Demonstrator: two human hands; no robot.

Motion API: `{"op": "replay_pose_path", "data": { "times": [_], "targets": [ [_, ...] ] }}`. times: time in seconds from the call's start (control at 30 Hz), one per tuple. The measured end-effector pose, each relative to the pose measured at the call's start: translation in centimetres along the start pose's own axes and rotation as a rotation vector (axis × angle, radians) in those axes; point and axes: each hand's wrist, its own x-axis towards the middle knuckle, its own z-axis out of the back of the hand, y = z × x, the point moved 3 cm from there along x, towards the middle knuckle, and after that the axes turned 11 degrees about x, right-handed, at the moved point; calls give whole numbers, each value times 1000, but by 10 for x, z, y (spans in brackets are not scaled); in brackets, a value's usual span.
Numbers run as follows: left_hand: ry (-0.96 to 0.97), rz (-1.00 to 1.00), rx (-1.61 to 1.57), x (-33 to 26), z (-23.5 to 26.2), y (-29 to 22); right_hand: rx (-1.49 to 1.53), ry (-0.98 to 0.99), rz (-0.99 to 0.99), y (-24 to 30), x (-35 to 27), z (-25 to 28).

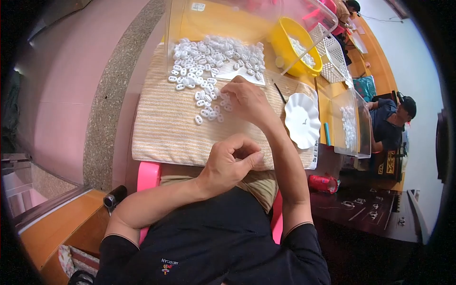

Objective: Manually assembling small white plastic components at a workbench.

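Note:
Many small white oval plastic pieces with dark holes lie heaped at the far side of a striped beige towel. A looser group spreads nearer, beside my right hand. Its bent fingertips reach down among these pieces, and whether one is pinched there is hidden. Closer to my body, my left hand hovers above the towel's near edge. Thumb and fingers curl together; I cannot make out anything between them. To the right, a white scalloped dish holds a tiny dark bit. A thin black tool rests just beyond the dish.
A clear plastic bin stands behind the heap. Beyond it on the right are a yellow basket with white pieces and a white perforated basket. Another person sits at the right near a clear tray. A red packet lies nearby.

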Motion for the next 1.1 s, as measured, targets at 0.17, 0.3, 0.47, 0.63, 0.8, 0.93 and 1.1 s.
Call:
{"op": "replay_pose_path", "data": {
  "times": [0.17, 0.3, 0.47, 0.63, 0.8, 0.93, 1.1],
  "targets": [
    [3, 6, -2, 0, 1, 0, 60, -88, -10, 4, 8, 0],
    [-17, 4, -19, 1, 1, 3, 56, -68, -59, 4, 18, -11],
    [-37, 18, -14, 1, 4, 2, 71, -24, -24, 3, 22, -9],
    [-33, 8, -34, 3, 4, 3, 52, -93, -8, -2, 24, -9],
    [-39, 13, 13, 3, 6, 1, -39, 13, -50, 2, 24, -13],
    [-32, 33, 15, 2, 7, 3, -17, 25, -64, 7, 19, -6],
    [-38, 35, 29, 1, 6, 2, 11, -2, -58, 3, 19, -4]
  ]
}}
